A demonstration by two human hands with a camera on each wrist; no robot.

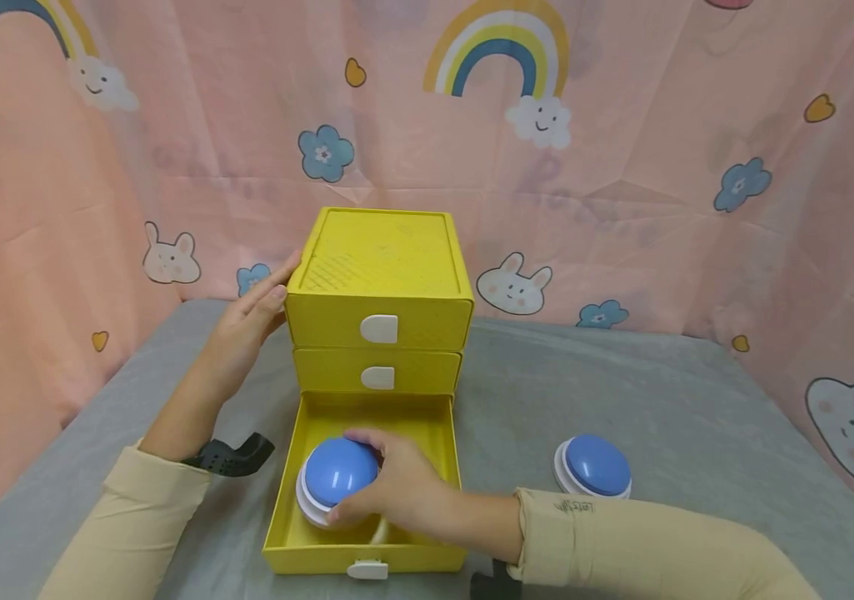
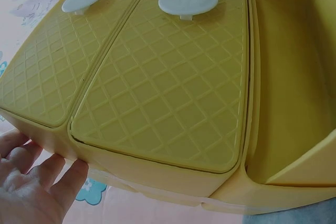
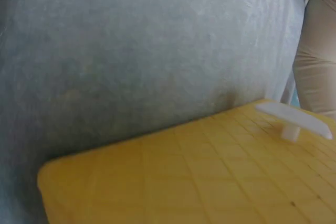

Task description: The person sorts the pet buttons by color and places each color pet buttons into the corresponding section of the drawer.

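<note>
A yellow drawer cabinet (image 1: 385, 250) stands in the middle of the head view, its bottom drawer (image 1: 367, 560) pulled out. Inside that drawer, a blue dome-shaped push button (image 1: 340, 471) with a white base sits tilted toward the left. My right hand (image 1: 400, 483) grips it from the right, thumb in front and fingers behind. My left hand (image 1: 247, 329) rests on the cabinet's left side with fairly straight fingers; the left wrist view shows its fingertips (image 2: 73, 177) against the wall. The right wrist view shows only the drawer front (image 3: 199, 166), not the button or hand.
A second blue push button (image 1: 597, 465) lies on the grey cloth (image 1: 531, 400) to the right, partly behind my right sleeve. The two upper drawers (image 1: 427, 323) are closed, each with a white handle. A pink patterned curtain (image 1: 412, 133) hangs behind the table.
</note>
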